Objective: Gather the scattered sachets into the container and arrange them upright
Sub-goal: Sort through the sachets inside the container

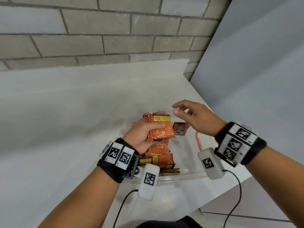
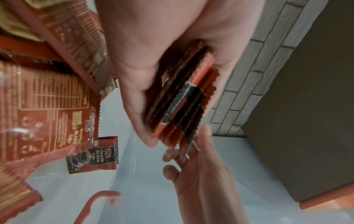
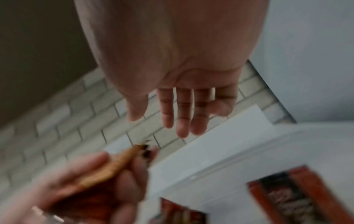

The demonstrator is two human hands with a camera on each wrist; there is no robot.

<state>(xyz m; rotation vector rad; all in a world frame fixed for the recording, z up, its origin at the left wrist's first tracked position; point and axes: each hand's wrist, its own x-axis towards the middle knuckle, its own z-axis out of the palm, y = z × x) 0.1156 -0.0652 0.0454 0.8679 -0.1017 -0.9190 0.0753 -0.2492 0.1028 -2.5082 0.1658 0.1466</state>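
My left hand (image 1: 148,129) grips a stack of orange-red coffee sachets (image 1: 160,127) above a clear plastic container (image 1: 184,174); in the left wrist view the stack of sachets (image 2: 182,103) sits edge-on between thumb and fingers. More sachets (image 1: 158,157) lie in a loose pile at the container's left side, and one dark-faced sachet (image 1: 181,128) leans near its far end. My right hand (image 1: 189,112) hovers just right of the stack, fingers relaxed and holding nothing; the right wrist view shows its straight fingers (image 3: 184,115).
The container stands on a white counter (image 1: 74,112) near its right edge, with an orange-pink latch handle (image 1: 198,141) on the right side. A grey brick wall (image 1: 98,30) runs behind, and a pale panel (image 1: 263,79) rises on the right.
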